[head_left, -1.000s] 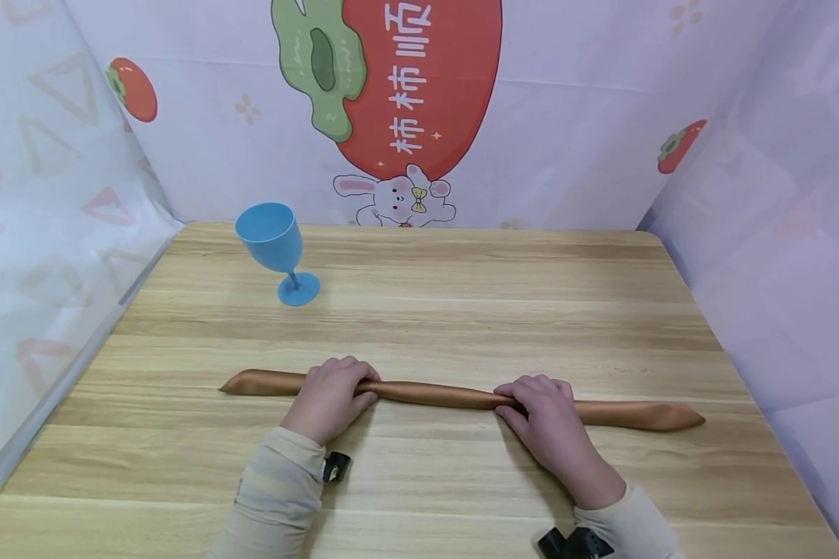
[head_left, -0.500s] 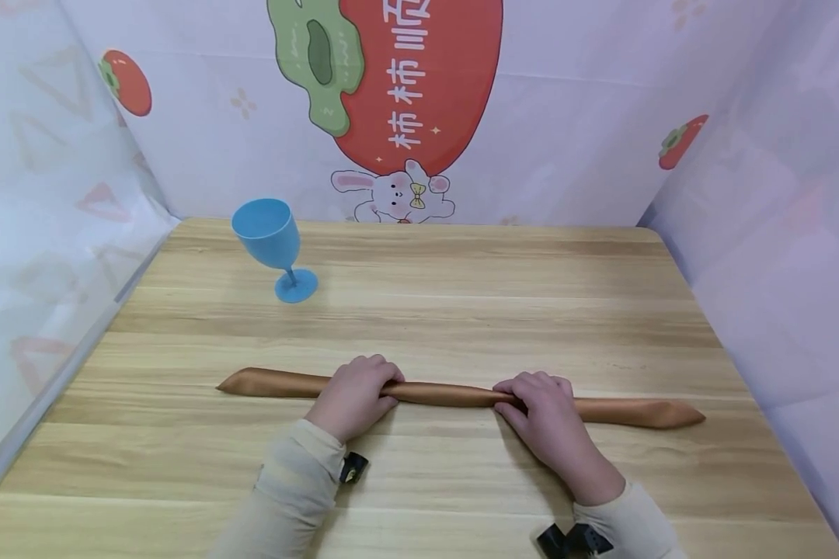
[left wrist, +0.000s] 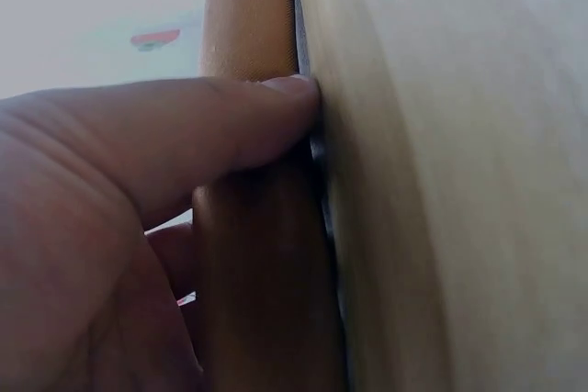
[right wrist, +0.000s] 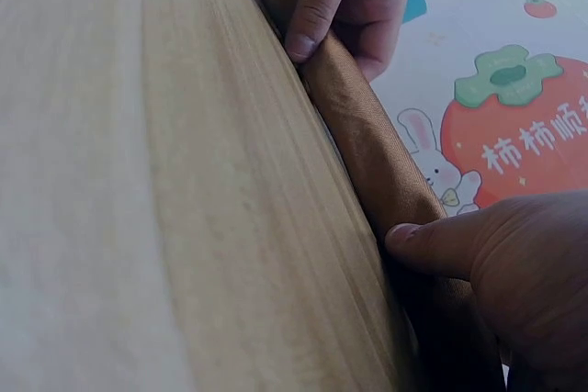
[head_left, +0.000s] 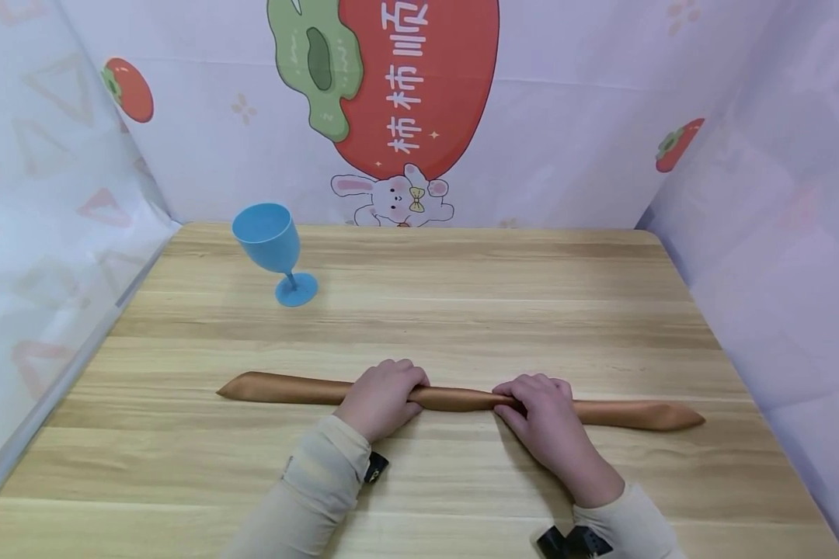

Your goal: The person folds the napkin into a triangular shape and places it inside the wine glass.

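A brown satin cloth (head_left: pixel 454 399), rolled into a long thin strip with pointed ends, lies crosswise on the wooden table. My left hand (head_left: pixel 381 400) grips it left of its middle, thumb on the near side and fingers over the far side. Further right, my right hand (head_left: pixel 547 423) holds the strip in the same way, and a short length of roll shows between the two. In the left wrist view, the thumb (left wrist: pixel 230 121) presses against the roll (left wrist: pixel 248 16) close to the tabletop. The right wrist view shows both thumbs against the cloth (right wrist: pixel 367 135).
At the back left of the table (head_left: pixel 496 310) stands a blue plastic goblet (head_left: pixel 271 244), upright. A white printed backdrop (head_left: pixel 566 155) rises behind the table, and pale sheets hang along both sides. Small black cameras sit at both wrists.
My left hand has slid right along the rolled cloth, closer to the right hand. The right hand keeps its place, and the cloth has barely shifted.
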Demonstrator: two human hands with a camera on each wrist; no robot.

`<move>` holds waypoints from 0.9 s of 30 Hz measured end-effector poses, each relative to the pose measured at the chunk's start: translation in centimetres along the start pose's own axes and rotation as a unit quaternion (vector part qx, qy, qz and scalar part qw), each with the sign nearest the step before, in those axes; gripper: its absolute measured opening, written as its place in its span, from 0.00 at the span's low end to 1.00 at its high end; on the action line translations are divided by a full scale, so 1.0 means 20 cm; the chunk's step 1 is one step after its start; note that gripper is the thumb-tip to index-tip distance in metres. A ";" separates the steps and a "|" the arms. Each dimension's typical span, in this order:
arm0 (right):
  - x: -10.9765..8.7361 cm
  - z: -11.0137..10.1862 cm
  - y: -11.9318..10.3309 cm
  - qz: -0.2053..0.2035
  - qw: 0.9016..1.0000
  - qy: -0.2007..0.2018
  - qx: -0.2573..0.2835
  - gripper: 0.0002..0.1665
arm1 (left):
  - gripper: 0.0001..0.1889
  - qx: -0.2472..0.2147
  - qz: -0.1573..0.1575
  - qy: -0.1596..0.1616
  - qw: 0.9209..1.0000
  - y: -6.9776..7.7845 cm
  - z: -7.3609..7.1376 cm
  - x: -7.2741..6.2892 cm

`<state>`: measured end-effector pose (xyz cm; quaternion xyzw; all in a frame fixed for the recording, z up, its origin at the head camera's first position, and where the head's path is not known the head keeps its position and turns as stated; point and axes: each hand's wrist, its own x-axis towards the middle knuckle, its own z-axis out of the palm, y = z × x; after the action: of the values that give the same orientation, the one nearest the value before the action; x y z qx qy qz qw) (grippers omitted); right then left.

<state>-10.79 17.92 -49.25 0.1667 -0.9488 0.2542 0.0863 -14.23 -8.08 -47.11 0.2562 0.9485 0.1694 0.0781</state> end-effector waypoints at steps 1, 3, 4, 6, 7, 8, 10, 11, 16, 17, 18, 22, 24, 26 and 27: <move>0.00 0.00 0.00 0.000 1.000 0.000 0.000 0.13 | 0.10 0.000 0.000 -0.004 1.000 0.01 0.00 0.00; 0.00 0.00 0.00 -0.001 1.000 0.001 0.001 0.13 | 0.12 -0.006 0.002 -0.014 1.000 0.02 0.00 0.01; 0.00 0.00 0.00 -0.001 1.000 0.001 0.001 0.13 | 0.13 -0.009 0.004 -0.019 1.000 0.03 0.01 0.02; 0.00 0.00 0.00 0.000 1.000 0.001 0.001 0.13 | 0.15 -0.016 0.007 -0.027 0.999 0.04 0.01 0.03; 0.00 0.00 0.00 0.000 1.000 0.000 0.000 0.13 | 0.16 -0.021 0.008 -0.029 0.999 0.05 0.01 0.03; 0.00 0.00 0.00 0.000 1.000 0.000 0.000 0.13 | 0.16 -0.026 0.009 -0.029 0.999 0.05 0.02 0.03; 0.00 0.00 0.00 -0.002 1.000 0.002 0.000 0.13 | 0.16 -0.033 0.012 -0.022 0.999 0.06 0.02 0.03; 0.00 0.00 0.00 -0.003 1.000 0.002 0.000 0.12 | 0.15 -0.036 0.013 -0.018 0.999 0.06 0.02 0.04; 0.00 0.00 0.00 -0.006 1.000 0.005 0.003 0.12 | 0.11 -0.032 0.017 -0.017 0.999 0.06 0.03 0.05; 0.00 0.00 0.00 -0.005 1.000 0.004 0.004 0.12 | 0.11 -0.028 0.016 -0.021 0.999 0.06 0.03 0.05; 0.00 0.00 0.00 -0.005 1.000 0.004 0.005 0.12 | 0.11 -0.025 0.014 -0.024 0.999 0.07 0.03 0.06; 0.00 0.00 0.01 -0.004 1.000 0.002 0.005 0.12 | 0.10 -0.012 0.013 -0.030 0.999 0.08 0.03 0.07; 0.00 0.00 0.01 -0.005 1.000 0.003 0.005 0.13 | 0.09 -0.007 0.013 -0.031 0.999 0.08 0.04 0.07; 0.00 0.01 0.02 -0.007 1.000 0.003 0.004 0.13 | 0.09 -0.004 0.011 -0.029 1.000 0.09 0.05 0.08; 0.00 0.01 0.02 -0.009 1.000 0.003 0.005 0.13 | 0.09 -0.003 0.010 -0.028 1.000 0.09 0.05 0.08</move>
<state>-10.87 18.24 -49.60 0.1744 -0.9458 0.2586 0.0906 -14.57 -5.47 -47.46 0.2702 0.9426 0.1661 0.1042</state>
